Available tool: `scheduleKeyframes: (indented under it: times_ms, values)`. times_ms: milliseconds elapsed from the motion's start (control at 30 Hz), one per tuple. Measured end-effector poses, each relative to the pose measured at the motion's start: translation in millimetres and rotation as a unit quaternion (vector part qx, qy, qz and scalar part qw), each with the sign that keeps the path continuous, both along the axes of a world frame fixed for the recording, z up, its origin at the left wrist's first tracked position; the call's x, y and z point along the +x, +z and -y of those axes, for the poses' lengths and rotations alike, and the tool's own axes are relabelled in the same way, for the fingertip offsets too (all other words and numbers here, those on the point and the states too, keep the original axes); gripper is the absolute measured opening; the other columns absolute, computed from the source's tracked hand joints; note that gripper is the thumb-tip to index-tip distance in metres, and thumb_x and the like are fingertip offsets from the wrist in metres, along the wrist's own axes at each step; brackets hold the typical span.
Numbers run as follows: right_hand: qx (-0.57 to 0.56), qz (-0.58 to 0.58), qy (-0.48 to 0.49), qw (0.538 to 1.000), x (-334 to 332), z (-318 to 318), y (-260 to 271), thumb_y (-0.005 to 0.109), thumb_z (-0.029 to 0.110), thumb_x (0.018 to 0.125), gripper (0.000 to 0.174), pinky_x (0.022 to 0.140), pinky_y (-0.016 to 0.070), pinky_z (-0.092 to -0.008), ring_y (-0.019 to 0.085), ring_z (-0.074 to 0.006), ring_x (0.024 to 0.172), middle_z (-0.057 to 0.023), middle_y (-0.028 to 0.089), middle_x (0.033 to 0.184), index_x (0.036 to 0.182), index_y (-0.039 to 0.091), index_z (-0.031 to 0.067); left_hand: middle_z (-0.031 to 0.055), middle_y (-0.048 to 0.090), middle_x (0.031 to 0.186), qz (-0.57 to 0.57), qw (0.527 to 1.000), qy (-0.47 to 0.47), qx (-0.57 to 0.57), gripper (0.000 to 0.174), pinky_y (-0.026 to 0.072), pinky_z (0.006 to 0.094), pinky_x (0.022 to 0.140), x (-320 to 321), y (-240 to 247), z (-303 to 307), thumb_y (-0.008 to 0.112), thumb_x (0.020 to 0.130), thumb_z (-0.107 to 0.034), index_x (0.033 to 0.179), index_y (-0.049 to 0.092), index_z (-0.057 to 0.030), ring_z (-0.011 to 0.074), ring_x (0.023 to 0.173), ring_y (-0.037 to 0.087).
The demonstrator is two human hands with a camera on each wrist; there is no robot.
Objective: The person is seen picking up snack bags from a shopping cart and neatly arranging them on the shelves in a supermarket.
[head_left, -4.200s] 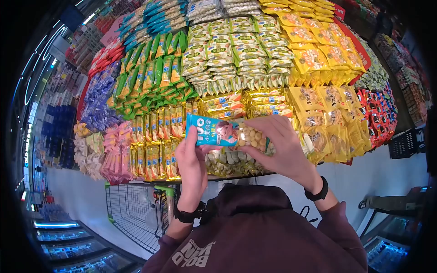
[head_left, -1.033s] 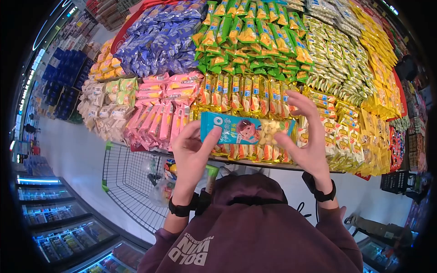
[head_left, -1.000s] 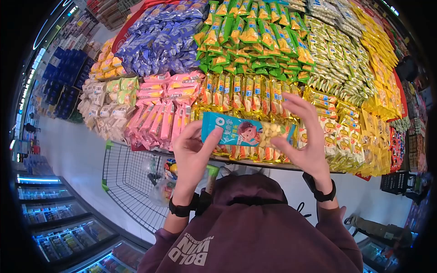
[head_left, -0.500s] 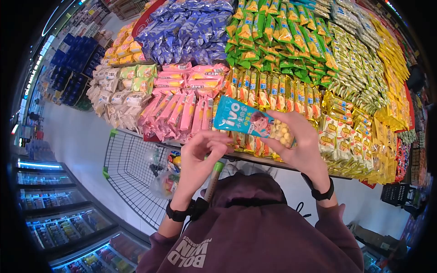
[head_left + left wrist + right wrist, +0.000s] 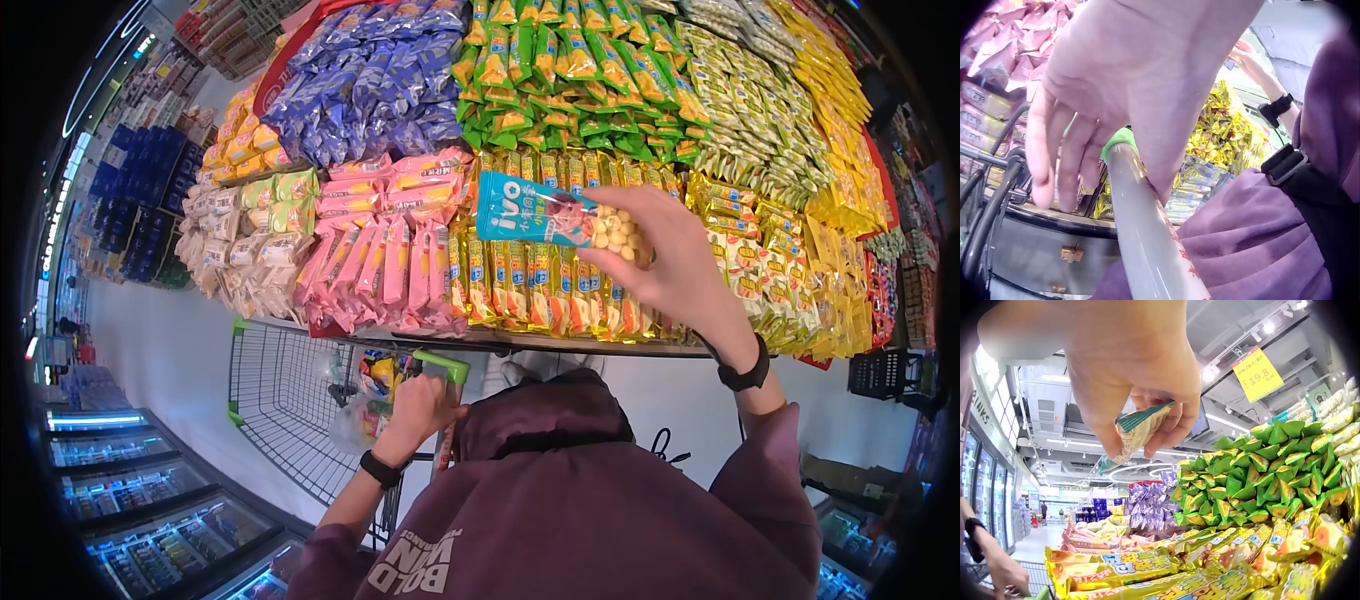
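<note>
My right hand (image 5: 668, 250) pinches a blue snack bag (image 5: 525, 210) by its right end, over the heaped packets. Small round pale biscuits show through the bag's clear part, and a cartoon child is printed on the front. In the right wrist view, the thumb and fingers grip the bag (image 5: 1141, 431) from both sides. My left hand (image 5: 418, 405) is down at the shopping cart's handle (image 5: 1144, 219), a pale bar with red lettering and a green end. In the left wrist view, the left hand's fingers (image 5: 1072, 159) hang fairly straight on one side of the bar, the thumb on the other.
Gold-wrapped packets (image 5: 540, 290), pink packets (image 5: 380, 265), green packets (image 5: 590, 90) and purple packets (image 5: 370, 80) cover the display in front. The wire cart (image 5: 285, 400) with bagged goods stands lower left. Freezers (image 5: 150, 500) line the left; a black basket (image 5: 878, 372) is at right.
The left hand has let go of the bag and moved down to the cart handle. The right hand has taken the bag alone and raised it slightly. The view has shifted sideways along the display.
</note>
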State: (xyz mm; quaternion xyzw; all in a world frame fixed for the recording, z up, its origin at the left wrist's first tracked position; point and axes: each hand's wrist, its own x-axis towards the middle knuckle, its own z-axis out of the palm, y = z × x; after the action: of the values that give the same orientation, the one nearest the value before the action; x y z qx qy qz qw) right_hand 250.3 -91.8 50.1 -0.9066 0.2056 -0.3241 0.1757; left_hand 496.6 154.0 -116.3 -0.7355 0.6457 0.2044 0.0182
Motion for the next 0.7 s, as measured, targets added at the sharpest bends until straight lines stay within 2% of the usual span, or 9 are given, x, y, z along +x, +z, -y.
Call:
scheduleKeyframes:
  times_ms: [67,167,267,367,700]
  values:
    - [-0.025,-0.022,-0.009,0.999,-2.1,4.9,5.1,0.078,0.021,0.079,0.046,0.079,0.0502,-0.0409,0.063,-0.0335,0.092,-0.0140,0.066,0.101,0.118,0.059,0.0072,0.0159,0.064,0.067,0.015,0.999,-0.038,-0.020,0.040,0.0544,0.0443,0.060,3.4,-12.9,-3.4,0.085,0.065,-0.039,0.072,0.065,-0.0046,0.0357,0.066,0.067]
    - [-0.050,-0.029,-0.012,0.998,-2.9,8.7,12.5,0.077,0.022,0.080,0.043,0.080,0.0505,-0.0409,0.063,-0.0327,0.094,-0.0135,0.067,0.103,0.116,0.059,0.0059,0.0189,0.065,0.071,-0.039,0.997,-0.064,0.033,0.040,0.0550,0.0455,0.062,16.8,-23.5,0.9,0.085,0.064,-0.035,0.074,0.066,-0.0013,0.0384,0.067,0.067]
    - [-0.081,-0.026,-0.012,0.996,-3.0,13.0,17.0,0.077,0.023,0.079,0.043,0.081,0.0511,-0.0412,0.064,-0.0325,0.096,-0.0135,0.067,0.103,0.114,0.060,0.0044,0.0215,0.066,0.074,-0.052,0.997,-0.028,0.051,0.038,0.0553,0.0467,0.066,20.4,-35.7,-3.8,0.085,0.065,-0.031,0.077,0.066,0.0009,0.0394,0.073,0.068]
    - [-0.091,-0.027,-0.013,0.995,-1.9,17.3,20.3,0.077,0.023,0.079,0.043,0.082,0.0513,-0.0411,0.064,-0.0327,0.096,-0.0138,0.067,0.103,0.113,0.060,0.0044,0.0234,0.067,0.077,-0.065,0.994,0.041,0.079,0.036,0.0555,0.0474,0.068,20.7,-25.7,3.9,0.084,0.067,-0.029,0.078,0.066,0.0013,0.0399,0.076,0.068]
    - [-0.123,-0.004,0.013,0.992,5.1,30.5,28.9,0.078,0.022,0.077,0.043,0.081,0.0515,-0.0409,0.064,-0.0325,0.094,-0.0136,0.067,0.101,0.112,0.060,0.0040,0.0222,0.067,0.071,-0.049,0.995,0.025,0.081,0.037,0.0557,0.0473,0.068,39.1,-27.0,5.4,0.082,0.068,-0.033,0.077,0.068,0.0003,0.0401,0.073,0.068]
